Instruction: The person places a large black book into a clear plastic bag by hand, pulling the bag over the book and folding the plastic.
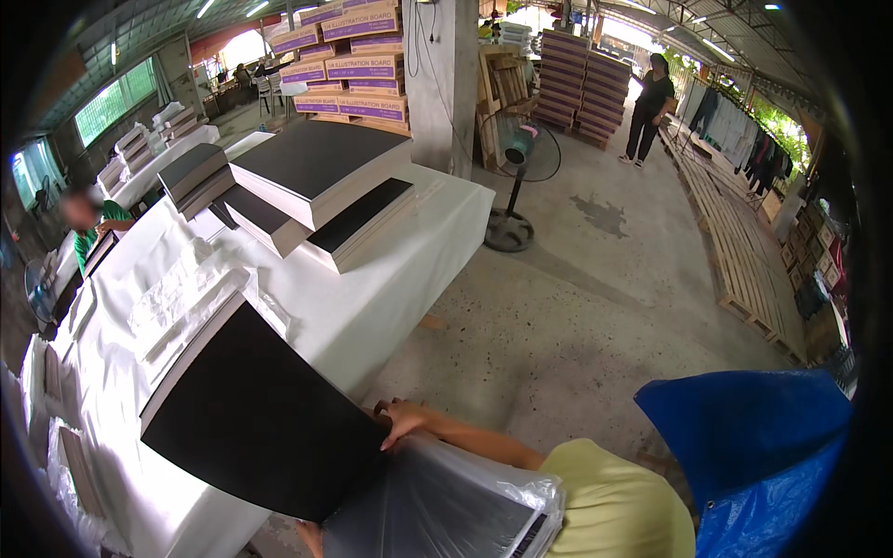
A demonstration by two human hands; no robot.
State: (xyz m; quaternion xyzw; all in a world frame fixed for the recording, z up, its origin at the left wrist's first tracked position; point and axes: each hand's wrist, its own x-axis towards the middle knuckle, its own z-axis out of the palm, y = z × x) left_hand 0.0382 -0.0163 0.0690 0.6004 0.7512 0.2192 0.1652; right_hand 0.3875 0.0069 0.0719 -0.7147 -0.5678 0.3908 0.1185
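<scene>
Clear plastic bag [456, 484] holds what looks like dark boards [400, 521]

Right hand [402, 423] at the right corner of a black-topped stack [251, 409] — clear plastic bag [437, 502] adjoining; white-covered tabletop [446, 197], left, bearing further stacks [316, 158].

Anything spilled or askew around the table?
Two things. The floor has a dark, irregular patch right of the fan; spill or old stain, can't tell. On the table, the big black-topped stack lies askew over lower stacks, edges unaligned.
</scene>
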